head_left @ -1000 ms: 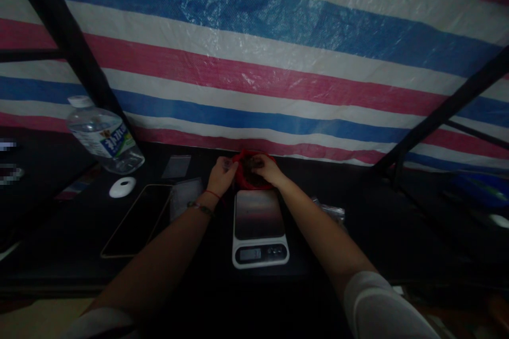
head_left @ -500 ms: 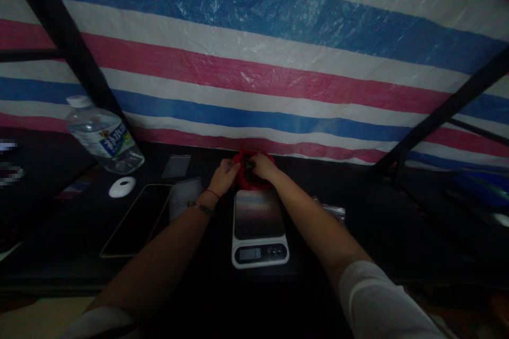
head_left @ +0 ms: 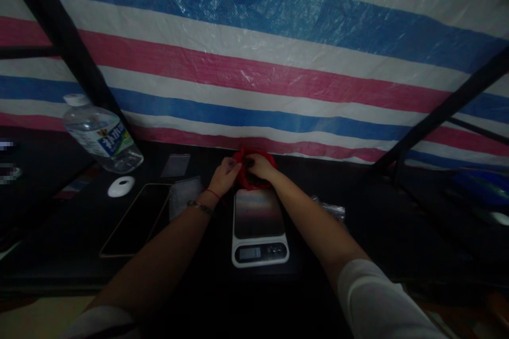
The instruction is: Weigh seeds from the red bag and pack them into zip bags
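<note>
Our right hand (head_left: 260, 166) is down in the red bag (head_left: 255, 185), its fingers curled at some dark stuff (head_left: 251, 176); we cannot tell what they grip. Our left hand (head_left: 225, 176) is at the bag's left rim, fingers drawn together, though we cannot tell whether they pinch it. The bag sits on the black desk (head_left: 382, 243), near the striped tarp (head_left: 254, 71). The scale (head_left: 259, 216) stands just before it, between our forearms. Our right forearm partly hides some clear packets (head_left: 334, 212). To our left lie two clear sleeves (head_left: 175, 165), a phone (head_left: 137, 221) and a white case (head_left: 121, 186), with a bottle (head_left: 101, 135) behind. The bottle's blue label bears large white characters, seemingly starting 补水; the scale's digits are too blurred to read.
</note>
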Demonstrator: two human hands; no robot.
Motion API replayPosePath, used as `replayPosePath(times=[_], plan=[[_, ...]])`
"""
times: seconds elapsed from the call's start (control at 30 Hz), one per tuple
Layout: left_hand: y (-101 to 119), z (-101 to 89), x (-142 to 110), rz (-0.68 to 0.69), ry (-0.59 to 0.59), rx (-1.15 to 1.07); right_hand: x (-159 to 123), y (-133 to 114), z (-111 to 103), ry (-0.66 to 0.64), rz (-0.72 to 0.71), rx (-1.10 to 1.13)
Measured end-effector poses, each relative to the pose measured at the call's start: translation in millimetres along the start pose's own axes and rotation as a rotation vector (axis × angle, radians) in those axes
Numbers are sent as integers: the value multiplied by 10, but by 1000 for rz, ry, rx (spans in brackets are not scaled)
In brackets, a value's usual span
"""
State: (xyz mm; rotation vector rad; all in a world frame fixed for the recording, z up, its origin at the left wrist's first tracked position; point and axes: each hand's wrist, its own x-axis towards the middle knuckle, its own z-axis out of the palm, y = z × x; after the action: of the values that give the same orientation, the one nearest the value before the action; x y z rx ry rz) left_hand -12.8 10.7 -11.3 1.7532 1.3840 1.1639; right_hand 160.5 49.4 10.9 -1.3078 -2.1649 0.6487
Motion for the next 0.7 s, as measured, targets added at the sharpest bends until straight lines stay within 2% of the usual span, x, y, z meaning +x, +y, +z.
replayPosePath(times=[0.23,0.37,0.5,0.7], plan=[[-47,2,20,50,59,-10,24,76,56,111,67,118],[-12,-13,11,12,98,30,-32,130,57,194,143,223],[-3,-25,24,-32,164,52,-127,131,6,237,200,237],[4,-32,57,87,288,120,-255,28,-88,222,163,170]])
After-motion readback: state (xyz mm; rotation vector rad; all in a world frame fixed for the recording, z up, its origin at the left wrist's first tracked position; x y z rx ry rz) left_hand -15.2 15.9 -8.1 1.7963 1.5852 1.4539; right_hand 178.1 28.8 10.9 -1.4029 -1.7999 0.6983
